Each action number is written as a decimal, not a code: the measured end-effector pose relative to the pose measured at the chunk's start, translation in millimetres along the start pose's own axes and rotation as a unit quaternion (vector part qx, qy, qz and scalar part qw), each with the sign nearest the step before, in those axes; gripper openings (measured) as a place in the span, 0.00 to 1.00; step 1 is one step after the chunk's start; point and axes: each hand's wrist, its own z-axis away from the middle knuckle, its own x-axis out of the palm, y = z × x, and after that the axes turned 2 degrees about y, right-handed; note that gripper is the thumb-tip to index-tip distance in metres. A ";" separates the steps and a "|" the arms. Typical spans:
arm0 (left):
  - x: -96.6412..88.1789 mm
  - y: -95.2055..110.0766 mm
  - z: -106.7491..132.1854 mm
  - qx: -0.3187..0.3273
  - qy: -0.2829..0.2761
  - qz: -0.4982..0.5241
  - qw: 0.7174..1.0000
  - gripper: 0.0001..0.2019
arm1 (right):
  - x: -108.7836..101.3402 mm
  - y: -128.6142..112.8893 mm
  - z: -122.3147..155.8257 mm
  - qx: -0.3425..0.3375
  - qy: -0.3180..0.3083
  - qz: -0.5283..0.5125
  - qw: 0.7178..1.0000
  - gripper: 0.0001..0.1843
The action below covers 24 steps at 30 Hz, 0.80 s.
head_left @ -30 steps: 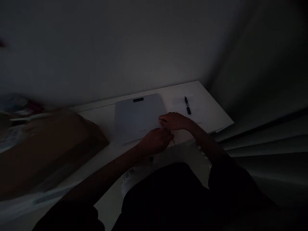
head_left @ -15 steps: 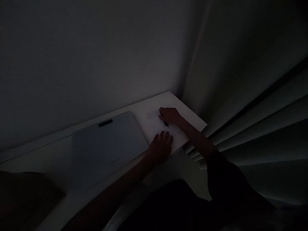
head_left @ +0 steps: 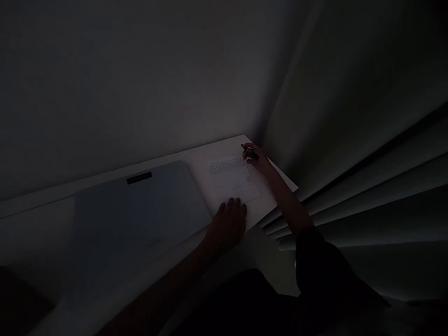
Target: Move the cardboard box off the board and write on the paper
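A sheet of paper (head_left: 227, 184) with printed rows of characters lies on the white table; a small round mark (head_left: 249, 178) shows near its right side. My left hand (head_left: 229, 223) rests at the lower edge of the sheet, fingers stretched out and holding nothing. Just past the sheet's upper right corner, my right hand (head_left: 258, 161) is closed around a short dark object (head_left: 250, 153). The dim light hides what kind of object it is.
A large grey-blue flat panel (head_left: 164, 200) with a black strip (head_left: 139, 178) lies left of the paper on the table (head_left: 199, 161). A wall (head_left: 140, 84) rises behind, and curtain folds (head_left: 350, 186) hang at the right.
My right hand has moved up and away from the paper with the dark object, uncovering the round mark and more print. My left hand stays at the sheet's lower edge. The view has shifted slightly.
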 end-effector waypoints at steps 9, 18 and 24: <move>2.6 -2.1 2.6 -0.006 0.004 0.029 1.000 0.22 | 2.7 15.7 1.1 -0.041 0.073 0.140 0.987 0.18; 2.7 -2.1 3.9 -0.014 -0.019 0.032 0.999 0.23 | 12.1 35.4 4.9 -0.119 0.052 0.215 0.968 0.23; 6.3 -3.8 6.0 -0.002 0.012 0.026 1.000 0.23 | 23.7 31.8 13.0 -0.022 0.032 0.231 0.972 0.15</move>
